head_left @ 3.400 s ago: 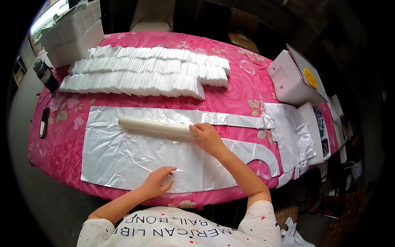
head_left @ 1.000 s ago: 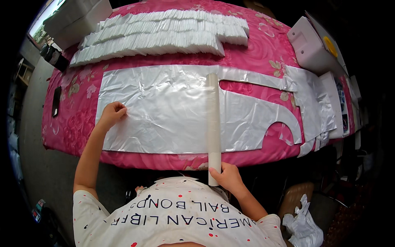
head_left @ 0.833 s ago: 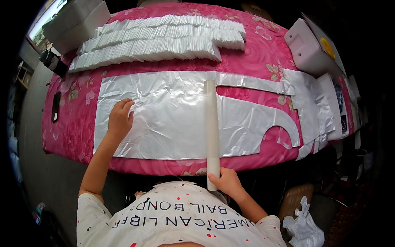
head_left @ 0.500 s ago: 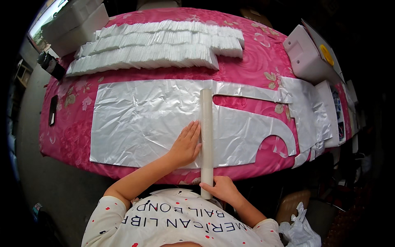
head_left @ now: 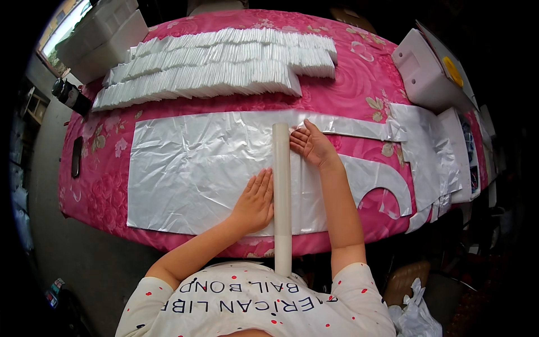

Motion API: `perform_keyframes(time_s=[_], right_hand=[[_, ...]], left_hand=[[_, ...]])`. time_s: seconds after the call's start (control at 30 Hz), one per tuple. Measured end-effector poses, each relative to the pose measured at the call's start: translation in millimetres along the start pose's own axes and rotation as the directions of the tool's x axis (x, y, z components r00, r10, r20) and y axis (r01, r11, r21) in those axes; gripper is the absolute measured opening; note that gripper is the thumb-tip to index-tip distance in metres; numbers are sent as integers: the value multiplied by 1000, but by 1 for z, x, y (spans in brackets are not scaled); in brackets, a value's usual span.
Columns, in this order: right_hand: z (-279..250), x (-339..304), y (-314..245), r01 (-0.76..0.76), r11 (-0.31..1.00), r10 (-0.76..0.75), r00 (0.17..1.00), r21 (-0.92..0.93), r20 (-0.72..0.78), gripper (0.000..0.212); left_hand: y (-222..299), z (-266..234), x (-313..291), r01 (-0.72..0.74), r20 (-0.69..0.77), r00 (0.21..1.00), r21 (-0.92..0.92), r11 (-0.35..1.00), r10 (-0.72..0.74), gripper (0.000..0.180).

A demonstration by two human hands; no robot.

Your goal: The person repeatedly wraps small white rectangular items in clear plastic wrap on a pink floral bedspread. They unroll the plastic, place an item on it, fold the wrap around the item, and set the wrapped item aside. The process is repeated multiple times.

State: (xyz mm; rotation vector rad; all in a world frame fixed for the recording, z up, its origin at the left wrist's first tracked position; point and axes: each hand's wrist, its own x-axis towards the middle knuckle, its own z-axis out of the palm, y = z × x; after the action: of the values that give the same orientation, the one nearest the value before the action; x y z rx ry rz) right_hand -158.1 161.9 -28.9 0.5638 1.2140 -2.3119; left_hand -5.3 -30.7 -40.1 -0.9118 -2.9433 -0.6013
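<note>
A thin, shiny whitish plastic sheet [head_left: 185, 174], shaped like a disposable apron with curved cut-outs at its right part, lies spread on the table. Across it rests a long pale tube [head_left: 282, 191], its near end reaching past the table edge to my shirt. My left hand [head_left: 255, 202] lies flat on the plastic, fingers stretched, its side against the tube's left. At the tube's right, near its far end, my right hand [head_left: 311, 145] is held with thumb raised and fingers apart, fingertips close to the tube. I see nothing gripped in it.
Rows of folded white packets [head_left: 208, 67] fill the table's far side. White foam boxes stand at the far left [head_left: 106, 45] and far right [head_left: 424, 73]. More plastic sheets [head_left: 429, 151] hang toward an open box at right. A phone [head_left: 77, 157] and black bottle [head_left: 71, 96] sit left.
My right hand has let go of the tube's near end and moved away from me to its far end. My left hand stays flat beside the tube.
</note>
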Motion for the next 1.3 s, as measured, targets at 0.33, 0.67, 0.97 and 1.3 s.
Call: perform_keyframes(time_s=[0.33, 0.67, 0.97, 1.3], right_hand=[[-116, 3, -94, 585, 576, -672, 736, 571, -76, 28], [160, -48, 46, 757, 505, -503, 649, -415, 571, 35], [223, -14, 210, 783, -151, -66, 601, -603, 797, 47], [57, -128, 65, 788, -177, -511, 439, -590, 739, 40]], left_hand=[[2, -1, 0, -2, -10, 1000, 2, 1000, 2, 64], [1, 0, -4, -11, -93, 996, -50, 999, 7, 61], [-5, 23, 4, -74, -151, 985, 79, 994, 85, 56], [-43, -27, 28, 96, -59, 928, -915, 391, -367, 35]])
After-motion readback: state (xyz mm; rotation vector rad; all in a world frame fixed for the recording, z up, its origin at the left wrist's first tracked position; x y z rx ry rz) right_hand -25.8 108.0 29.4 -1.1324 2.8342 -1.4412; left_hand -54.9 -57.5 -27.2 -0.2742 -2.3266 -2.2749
